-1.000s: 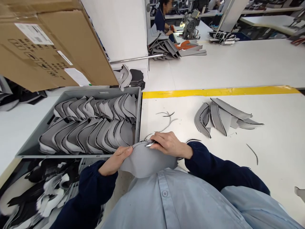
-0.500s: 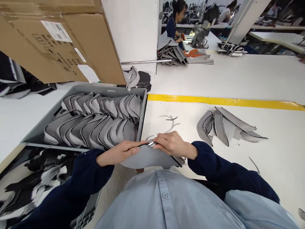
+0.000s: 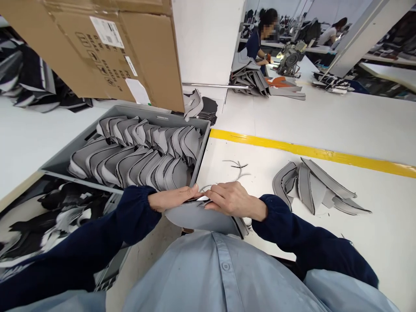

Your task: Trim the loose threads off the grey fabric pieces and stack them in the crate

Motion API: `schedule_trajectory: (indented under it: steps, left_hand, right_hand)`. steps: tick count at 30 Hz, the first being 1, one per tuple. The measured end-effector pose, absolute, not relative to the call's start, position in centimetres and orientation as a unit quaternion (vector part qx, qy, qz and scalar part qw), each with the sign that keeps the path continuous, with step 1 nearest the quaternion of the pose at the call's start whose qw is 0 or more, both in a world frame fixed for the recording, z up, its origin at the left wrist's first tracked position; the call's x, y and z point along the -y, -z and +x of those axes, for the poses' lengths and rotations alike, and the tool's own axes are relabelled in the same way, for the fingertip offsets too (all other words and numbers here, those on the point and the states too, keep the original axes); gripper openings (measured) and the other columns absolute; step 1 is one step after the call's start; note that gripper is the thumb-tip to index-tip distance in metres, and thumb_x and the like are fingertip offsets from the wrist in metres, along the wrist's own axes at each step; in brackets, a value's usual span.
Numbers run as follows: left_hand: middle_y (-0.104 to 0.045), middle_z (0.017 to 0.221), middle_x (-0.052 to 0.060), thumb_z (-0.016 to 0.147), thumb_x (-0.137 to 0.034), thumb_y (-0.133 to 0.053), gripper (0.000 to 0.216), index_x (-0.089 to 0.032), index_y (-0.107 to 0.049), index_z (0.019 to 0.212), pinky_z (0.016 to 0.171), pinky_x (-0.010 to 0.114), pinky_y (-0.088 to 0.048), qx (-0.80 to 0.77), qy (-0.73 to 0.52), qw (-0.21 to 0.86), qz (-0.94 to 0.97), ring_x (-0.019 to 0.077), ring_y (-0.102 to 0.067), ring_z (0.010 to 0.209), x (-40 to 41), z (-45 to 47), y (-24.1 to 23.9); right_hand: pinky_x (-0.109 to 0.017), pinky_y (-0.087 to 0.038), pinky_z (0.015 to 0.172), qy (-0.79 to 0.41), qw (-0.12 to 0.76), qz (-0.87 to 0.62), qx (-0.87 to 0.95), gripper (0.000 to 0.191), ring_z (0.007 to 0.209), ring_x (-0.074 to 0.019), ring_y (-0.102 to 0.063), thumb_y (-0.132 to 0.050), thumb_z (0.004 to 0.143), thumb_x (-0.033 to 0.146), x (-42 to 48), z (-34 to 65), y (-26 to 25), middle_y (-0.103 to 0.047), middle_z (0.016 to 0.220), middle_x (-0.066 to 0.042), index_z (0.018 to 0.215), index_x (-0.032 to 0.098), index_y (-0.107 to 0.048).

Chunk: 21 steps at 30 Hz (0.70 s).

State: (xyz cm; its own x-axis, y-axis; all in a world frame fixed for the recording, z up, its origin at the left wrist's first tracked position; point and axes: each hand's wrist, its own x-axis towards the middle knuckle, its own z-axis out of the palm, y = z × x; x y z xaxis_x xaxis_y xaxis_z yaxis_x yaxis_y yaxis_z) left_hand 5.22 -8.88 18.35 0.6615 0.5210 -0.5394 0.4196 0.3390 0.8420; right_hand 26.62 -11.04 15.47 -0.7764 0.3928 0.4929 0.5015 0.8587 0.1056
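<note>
A curved grey fabric piece [image 3: 201, 218] with a dark edge lies at the table's near edge, close to my body. My left hand [image 3: 173, 198] presses along its upper edge, the fingers stretched and close together, their tips meeting my right hand. My right hand [image 3: 229, 199] is closed over the same edge, a small shiny metal tool [image 3: 202, 198] showing at its fingertips. Most of that tool is hidden, so its exact kind is unclear. Under the right wrist, more layered dark-edged pieces [image 3: 241, 227] show. Thin cut strips [image 3: 239, 167] lie just beyond the hands.
A grey crate [image 3: 199, 167] with rows of curved grey pieces stands at left, a cardboard box [image 3: 146, 56] behind it. Below is a bin of black and white scraps [image 3: 58, 216]. Loose grey pieces [image 3: 305, 186] lie right, before yellow tape [image 3: 292, 148]. A co-worker [image 3: 256, 43] sits beyond.
The view has shifted and tilted, so the surroundings sit farther right. My left hand has moved nearer my right, its thumb now up by the edge. The right hand stays on the edge.
</note>
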Motion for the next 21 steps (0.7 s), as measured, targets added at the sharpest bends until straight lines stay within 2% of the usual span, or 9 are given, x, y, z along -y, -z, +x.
schedule_trajectory:
  steps: [4,8,10,12,13,15,17,19,21]
  left_hand:
    - [-0.069,0.099,0.006,0.066,-0.080,-0.042,0.074,-0.020,-0.071,0.097,0.073,0.025,-0.048,-0.406,-0.007,0.773,0.488,0.0220,-0.060,0.093,8.6,5.4,-18.2]
    - [-0.070,0.083,0.008,0.057,-0.088,-0.036,0.085,-0.016,-0.071,0.088,0.070,0.029,-0.047,-0.386,0.001,0.801,0.457,0.0237,-0.061,0.085,8.1,5.7,-17.8]
    - [-0.069,0.076,0.008,0.056,-0.089,-0.035,0.086,-0.015,-0.071,0.081,0.071,0.031,-0.047,-0.374,0.003,0.813,0.446,0.0245,-0.062,0.082,7.7,6.0,-17.6]
    - [-0.069,0.079,0.008,0.061,-0.086,-0.035,0.083,-0.015,-0.071,0.083,0.075,0.032,-0.047,-0.359,-0.013,0.824,0.437,0.0246,-0.062,0.086,7.3,6.1,-17.4]
    - [-0.070,0.084,0.008,0.064,-0.082,-0.040,0.077,-0.016,-0.072,0.088,0.077,0.031,-0.046,-0.357,-0.032,0.824,0.439,0.0244,-0.061,0.089,7.0,6.1,-17.3]
    - [-0.069,0.100,0.006,0.066,-0.064,-0.062,0.057,-0.019,-0.069,0.101,0.081,0.029,-0.046,-0.372,-0.081,0.802,0.460,0.0234,-0.060,0.096,6.0,5.6,-17.0]
    - [-0.066,0.109,0.004,0.062,-0.040,-0.077,0.057,-0.022,-0.063,0.114,0.078,0.026,-0.047,-0.415,-0.140,0.766,0.471,0.0215,-0.061,0.093,4.7,4.5,-16.4]
    - [-0.067,0.107,0.005,0.064,-0.027,-0.076,0.060,-0.020,-0.058,0.121,0.068,0.024,-0.049,-0.477,-0.232,0.728,0.434,0.0188,-0.063,0.082,2.8,3.3,-15.4]
    - [-0.068,0.101,0.007,0.073,-0.024,-0.068,0.052,-0.016,-0.055,0.122,0.062,0.024,-0.050,-0.532,-0.360,0.677,0.360,0.0175,-0.064,0.076,0.5,2.4,-14.0]
  right_hand:
    - [-0.026,-0.024,0.048,0.115,0.242,-0.241,0.933,0.038,0.054,-0.0094,-0.050,-0.027,0.099,0.036,10.7,26.5,-15.2,-0.057,0.066,0.000,0.084,0.015,-0.055]
    - [-0.026,-0.025,0.047,0.117,0.248,-0.234,0.933,0.039,0.054,-0.0101,-0.050,-0.028,0.098,0.040,10.4,25.9,-14.9,-0.057,0.066,0.000,0.087,0.014,-0.056]
    - [-0.026,-0.026,0.046,0.106,0.254,-0.239,0.931,0.038,0.052,-0.0102,-0.050,-0.029,0.098,0.038,10.1,25.5,-14.6,-0.058,0.066,0.000,0.085,0.015,-0.056]
    - [-0.026,-0.028,0.045,0.068,0.277,-0.260,0.923,0.035,0.052,-0.0100,-0.051,-0.031,0.098,0.034,9.5,25.3,-14.3,-0.058,0.065,0.000,0.083,0.015,-0.057]
    - [-0.024,-0.031,0.046,0.035,0.299,-0.278,0.912,0.033,0.053,-0.0099,-0.052,-0.033,0.097,0.031,9.1,25.4,-14.1,-0.059,0.066,-0.001,0.084,0.015,-0.057]
    - [-0.022,-0.040,0.052,-0.055,0.368,-0.338,0.865,0.029,0.061,-0.0105,-0.057,-0.035,0.097,0.029,8.1,26.0,-13.4,-0.062,0.072,-0.002,0.089,0.016,-0.059]
    - [-0.023,-0.045,0.059,-0.140,0.447,-0.425,0.775,0.028,0.068,-0.0122,-0.059,-0.037,0.095,0.034,6.9,27.4,-12.4,-0.063,0.077,-0.004,0.093,0.017,-0.059]
    - [-0.024,-0.047,0.056,-0.206,0.489,-0.508,0.678,0.031,0.065,-0.0134,-0.058,-0.041,0.092,0.041,6.1,29.2,-10.9,-0.061,0.074,-0.003,0.097,0.018,-0.060]
    - [-0.024,-0.045,0.048,-0.268,0.483,-0.564,0.614,0.037,0.056,-0.0123,-0.053,-0.045,0.088,0.047,5.8,31.0,-9.0,-0.056,0.067,0.000,0.103,0.017,-0.060]
